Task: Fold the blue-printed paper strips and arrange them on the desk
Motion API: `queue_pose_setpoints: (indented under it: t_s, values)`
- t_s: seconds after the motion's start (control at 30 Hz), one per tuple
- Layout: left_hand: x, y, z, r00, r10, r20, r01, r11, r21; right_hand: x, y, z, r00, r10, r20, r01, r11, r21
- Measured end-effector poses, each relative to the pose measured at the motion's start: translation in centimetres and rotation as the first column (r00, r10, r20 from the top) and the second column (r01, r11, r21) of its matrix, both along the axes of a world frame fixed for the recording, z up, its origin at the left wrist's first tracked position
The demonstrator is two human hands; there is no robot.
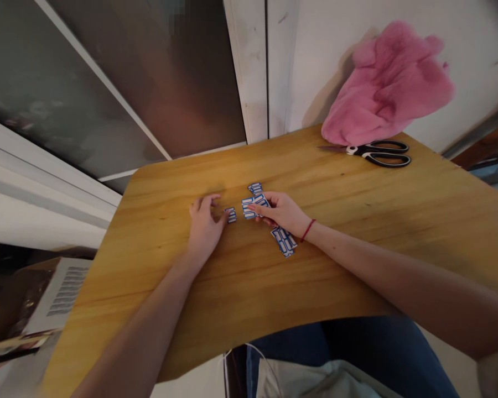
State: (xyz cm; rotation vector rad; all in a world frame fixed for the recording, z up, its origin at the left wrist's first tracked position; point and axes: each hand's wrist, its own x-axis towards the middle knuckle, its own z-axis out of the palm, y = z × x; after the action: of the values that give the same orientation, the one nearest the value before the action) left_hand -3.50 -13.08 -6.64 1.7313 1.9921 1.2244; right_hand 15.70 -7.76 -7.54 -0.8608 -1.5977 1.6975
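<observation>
Blue-bordered white sticker labels [249,208], several small pieces fanned together, are pinched between the thumb and fingers of my right hand [283,211]. My left hand [205,224] is low over the table with its fingers apart. Its thumb tip is at the edge of one small label piece [231,215]; whether it presses on the piece I cannot tell. More label pieces [284,241] lie in an overlapping pile under my right wrist. Another few labels [255,188] lie just beyond my right fingers, partly covered by that hand.
The wooden table [216,309] has black-handled scissors [377,152] at its far right. A pink plush bundle [390,88] rests behind them against the wall. Dark glass panels [149,72] stand along the back. A printed carton [62,287] is beside the left edge.
</observation>
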Motion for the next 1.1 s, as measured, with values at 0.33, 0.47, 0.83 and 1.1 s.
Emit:
queue_pose_setpoints:
  t_s: [0.33,0.47,0.83,1.1]
  values:
    - [3.2,-1.1,0.2,0.767,-0.237,0.597,0.293,0.956,0.004,-0.2,-0.3,0.3,0.994,-0.012,0.109,0.002,0.996,0.087]
    - [3.1,-1.0,0.3,0.744,-0.232,0.627,0.271,0.962,0.034,-0.1,-0.4,0.5,0.996,-0.001,0.094,-0.005,0.998,0.06]
    - [0.9,-0.3,0.7,0.875,-0.093,0.475,0.129,0.991,-0.042,-0.3,0.0,0.5,0.986,-0.146,-0.075,0.14,0.986,-0.087]
    - [0.3,-0.4,-0.4,0.996,0.065,0.067,-0.069,0.996,0.053,-0.3,0.1,0.4,0.986,-0.142,-0.089,0.131,0.984,-0.117]
